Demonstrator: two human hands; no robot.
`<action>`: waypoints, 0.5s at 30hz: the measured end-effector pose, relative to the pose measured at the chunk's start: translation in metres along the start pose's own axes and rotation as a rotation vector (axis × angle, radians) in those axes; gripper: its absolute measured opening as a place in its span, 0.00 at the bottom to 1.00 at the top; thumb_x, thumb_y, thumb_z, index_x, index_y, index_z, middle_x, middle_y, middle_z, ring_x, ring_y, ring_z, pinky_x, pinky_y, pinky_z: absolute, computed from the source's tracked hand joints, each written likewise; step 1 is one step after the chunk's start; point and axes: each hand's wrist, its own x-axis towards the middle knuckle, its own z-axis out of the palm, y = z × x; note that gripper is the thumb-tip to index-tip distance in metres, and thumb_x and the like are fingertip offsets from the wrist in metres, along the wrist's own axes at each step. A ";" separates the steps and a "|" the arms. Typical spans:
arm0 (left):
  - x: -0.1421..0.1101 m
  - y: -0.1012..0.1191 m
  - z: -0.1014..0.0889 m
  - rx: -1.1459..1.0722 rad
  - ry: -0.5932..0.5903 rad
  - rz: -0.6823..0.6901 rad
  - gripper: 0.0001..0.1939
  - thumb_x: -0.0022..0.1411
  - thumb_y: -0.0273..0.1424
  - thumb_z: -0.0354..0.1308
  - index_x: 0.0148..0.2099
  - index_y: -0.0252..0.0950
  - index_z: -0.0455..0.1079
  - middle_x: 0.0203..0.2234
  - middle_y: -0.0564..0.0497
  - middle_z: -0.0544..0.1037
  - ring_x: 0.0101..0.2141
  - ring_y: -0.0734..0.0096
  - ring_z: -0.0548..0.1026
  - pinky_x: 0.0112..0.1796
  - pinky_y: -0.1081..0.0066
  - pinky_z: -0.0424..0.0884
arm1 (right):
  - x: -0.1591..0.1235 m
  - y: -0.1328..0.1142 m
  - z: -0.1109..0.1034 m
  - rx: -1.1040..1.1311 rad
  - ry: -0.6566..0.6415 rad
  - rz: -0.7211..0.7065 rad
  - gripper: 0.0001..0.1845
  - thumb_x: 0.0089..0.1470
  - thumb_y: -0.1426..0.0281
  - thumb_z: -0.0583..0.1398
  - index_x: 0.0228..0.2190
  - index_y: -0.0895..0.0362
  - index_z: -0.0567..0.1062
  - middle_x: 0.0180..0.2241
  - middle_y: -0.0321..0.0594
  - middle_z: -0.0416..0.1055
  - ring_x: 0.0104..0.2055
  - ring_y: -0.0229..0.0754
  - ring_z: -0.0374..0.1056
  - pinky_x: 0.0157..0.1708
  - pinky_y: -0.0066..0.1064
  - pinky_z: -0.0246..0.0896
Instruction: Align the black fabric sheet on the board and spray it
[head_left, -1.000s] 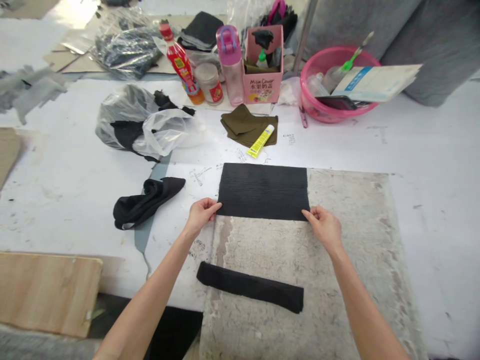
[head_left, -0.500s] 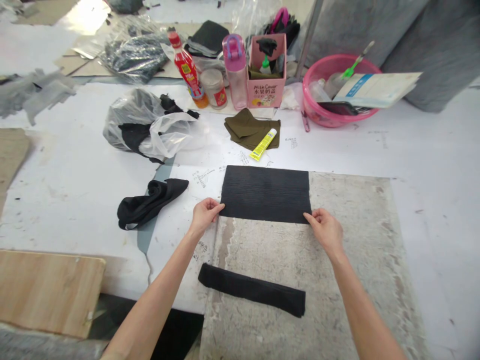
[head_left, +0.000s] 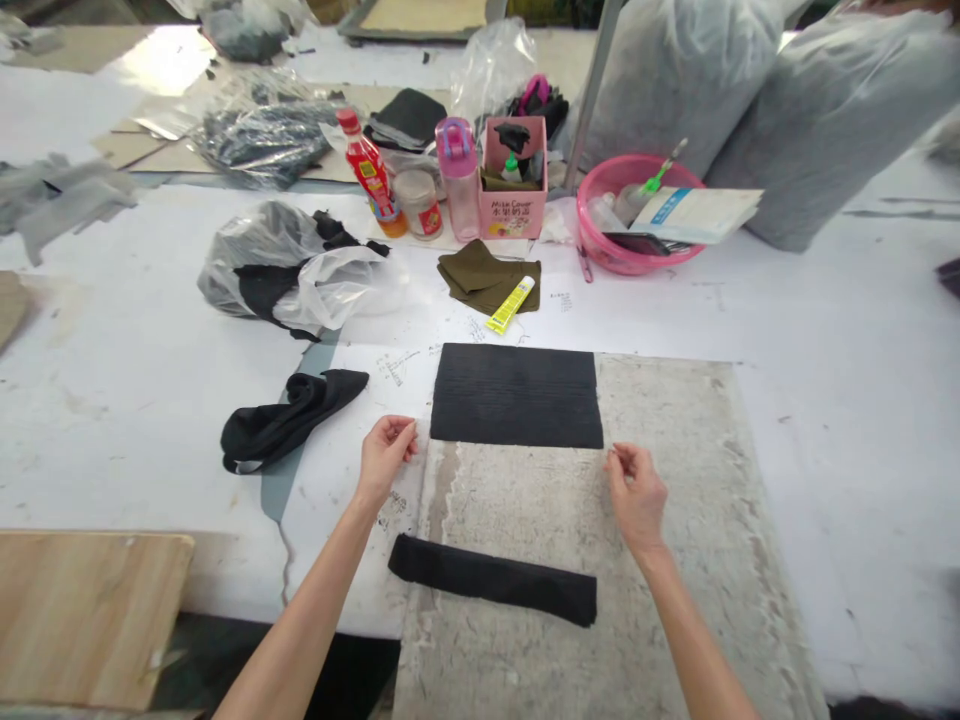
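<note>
A flat, rectangular black cloth [head_left: 516, 395] lies just ahead of and between my left hand [head_left: 385, 458] and right hand [head_left: 637, 490], on a mottled grey board [head_left: 675, 470]. Both hands are empty, fingers loosely curled, each just beside a near corner. Closer to me lies a black strip [head_left: 495, 580]; beyond my hands, a yellow tube [head_left: 511, 305] rests on olive fabric [head_left: 476, 270] on the white worktop [head_left: 840, 400].

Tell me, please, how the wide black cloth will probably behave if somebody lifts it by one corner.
The wide black cloth is probably floppy and may sag, since it looks thin and finely creased. It seems light for its size, with little thickness at its edges. Lying flat, it is unlikely to roll.
</note>
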 end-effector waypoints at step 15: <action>-0.123 -0.015 -0.060 0.905 -0.582 0.550 0.14 0.59 0.32 0.63 0.48 0.38 0.71 0.44 0.43 0.73 0.45 0.58 0.71 0.45 0.60 0.70 | -0.158 -0.102 0.033 -0.266 -0.593 -0.473 0.17 0.53 0.71 0.64 0.45 0.55 0.72 0.41 0.46 0.72 0.42 0.50 0.65 0.40 0.41 0.60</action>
